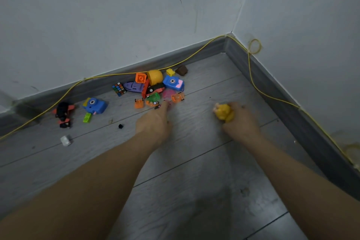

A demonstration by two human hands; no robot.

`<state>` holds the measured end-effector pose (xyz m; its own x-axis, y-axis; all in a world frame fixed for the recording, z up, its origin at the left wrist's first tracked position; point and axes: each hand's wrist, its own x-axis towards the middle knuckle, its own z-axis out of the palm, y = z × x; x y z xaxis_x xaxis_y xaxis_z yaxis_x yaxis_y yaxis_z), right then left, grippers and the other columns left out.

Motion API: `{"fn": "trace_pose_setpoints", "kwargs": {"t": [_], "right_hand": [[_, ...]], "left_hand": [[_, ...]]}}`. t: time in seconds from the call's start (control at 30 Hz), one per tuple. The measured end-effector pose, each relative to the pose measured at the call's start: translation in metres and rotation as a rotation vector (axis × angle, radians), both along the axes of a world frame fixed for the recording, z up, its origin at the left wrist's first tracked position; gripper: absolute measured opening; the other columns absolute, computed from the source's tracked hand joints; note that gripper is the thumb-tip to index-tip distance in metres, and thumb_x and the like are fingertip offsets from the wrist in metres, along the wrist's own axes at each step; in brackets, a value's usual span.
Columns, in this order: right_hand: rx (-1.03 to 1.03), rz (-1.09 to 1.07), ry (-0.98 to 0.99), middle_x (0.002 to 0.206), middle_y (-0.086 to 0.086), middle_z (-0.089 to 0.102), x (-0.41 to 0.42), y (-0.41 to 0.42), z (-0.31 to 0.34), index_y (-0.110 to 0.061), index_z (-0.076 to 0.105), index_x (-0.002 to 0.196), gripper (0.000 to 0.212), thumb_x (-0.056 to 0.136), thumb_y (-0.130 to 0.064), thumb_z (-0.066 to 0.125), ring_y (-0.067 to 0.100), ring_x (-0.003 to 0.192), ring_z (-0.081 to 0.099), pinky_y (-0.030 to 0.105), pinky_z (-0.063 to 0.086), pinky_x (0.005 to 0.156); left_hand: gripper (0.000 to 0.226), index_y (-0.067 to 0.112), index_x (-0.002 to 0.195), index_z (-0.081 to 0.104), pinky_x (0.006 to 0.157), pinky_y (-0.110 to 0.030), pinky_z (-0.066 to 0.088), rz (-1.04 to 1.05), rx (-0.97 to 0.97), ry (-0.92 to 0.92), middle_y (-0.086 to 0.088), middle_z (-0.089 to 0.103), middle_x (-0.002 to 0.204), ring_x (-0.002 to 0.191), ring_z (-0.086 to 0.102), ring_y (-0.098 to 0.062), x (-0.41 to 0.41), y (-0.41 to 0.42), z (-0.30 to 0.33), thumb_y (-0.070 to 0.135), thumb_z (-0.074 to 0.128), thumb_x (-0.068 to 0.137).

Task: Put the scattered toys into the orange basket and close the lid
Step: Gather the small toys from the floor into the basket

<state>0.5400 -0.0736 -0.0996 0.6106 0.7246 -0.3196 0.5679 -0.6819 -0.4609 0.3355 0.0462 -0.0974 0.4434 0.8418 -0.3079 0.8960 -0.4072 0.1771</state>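
Note:
Several small toys lie scattered on the grey floor by the wall: a yellow ball (154, 77), two blue toy cameras (173, 82) (95, 105), a purple boat (133, 86), a colour cube (118, 89), an orange brick (140, 77), small orange cars (177, 97) (139, 103), a green car (153, 98), a black-and-orange plane (63, 113), and a green brick (87, 117). My left hand (153, 122) reaches into the pile's near edge, fingertips touching a small pink-black toy (158, 106). My right hand (238, 119) is closed around a yellow plush toy (223, 112). No orange basket is in view.
A yellow cable (194, 54) runs along the dark skirting board into the room corner and down the right wall. A white piece (65, 140), a black bit (120, 126) and a brown block (182, 70) lie on the floor.

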Motion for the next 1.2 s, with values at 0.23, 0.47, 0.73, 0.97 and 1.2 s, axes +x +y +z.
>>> {"fn": "trace_pose_setpoints", "kwargs": {"t": [0.23, 0.47, 0.73, 0.97, 1.2], "right_hand": [[0.073, 0.474, 0.086, 0.135, 0.007, 0.046, -0.067, 0.057, -0.010, -0.028, 0.043, 0.143, 0.074, 0.076, -0.020, 0.072, 0.030, 0.117, 0.055, 0.038, 0.049, 0.093], [-0.124, 0.639, -0.006, 0.156, 0.009, 0.007, -0.062, 0.094, -0.008, -0.041, -0.004, 0.154, 0.128, 0.063, -0.035, 0.085, 0.035, 0.128, 0.049, 0.040, 0.049, 0.098], [-0.268, 0.780, -0.109, 0.159, 0.008, -0.016, -0.047, 0.129, -0.013, -0.042, -0.014, 0.152, 0.142, 0.054, -0.043, 0.089, 0.038, 0.134, 0.043, 0.045, 0.049, 0.101], [-0.258, 0.801, -0.141, 0.157, 0.011, 0.001, -0.045, 0.139, -0.013, -0.031, 0.002, 0.156, 0.129, 0.059, -0.031, 0.087, 0.036, 0.128, 0.047, 0.043, 0.052, 0.097], [-0.264, 0.829, -0.129, 0.148, 0.012, 0.014, -0.053, 0.137, -0.014, -0.042, -0.001, 0.153, 0.125, 0.063, -0.024, 0.084, 0.035, 0.113, 0.054, 0.038, 0.054, 0.085]], "left_hand": [[0.030, 0.018, 0.119, 0.051, 0.070, -0.038, 0.050, 0.110, 0.022, -0.089, -0.009, 0.058, 0.112, 0.098, 0.060, -0.032, -0.012, 0.026, -0.005, 0.018, 0.061, 0.090], [0.059, 0.018, 0.134, 0.030, 0.081, -0.045, 0.055, 0.170, -0.069, -0.239, -0.012, 0.063, 0.116, 0.102, 0.062, -0.032, -0.018, 0.048, -0.019, 0.030, 0.066, 0.089], [0.101, 0.020, 0.142, 0.016, 0.085, -0.048, 0.055, 0.117, -0.103, -0.211, -0.011, 0.058, 0.119, 0.104, 0.061, -0.029, -0.015, 0.073, -0.026, 0.058, 0.076, 0.070], [0.087, 0.026, 0.136, 0.022, 0.081, -0.046, 0.056, 0.019, -0.060, -0.071, -0.013, 0.055, 0.116, 0.100, 0.060, -0.030, -0.013, 0.084, -0.028, 0.065, 0.070, 0.074], [0.069, 0.039, 0.151, 0.015, 0.084, -0.045, 0.051, -0.173, 0.014, 0.060, -0.021, 0.040, 0.135, 0.112, 0.054, -0.035, -0.009, 0.078, -0.030, 0.058, 0.048, 0.093]]}}
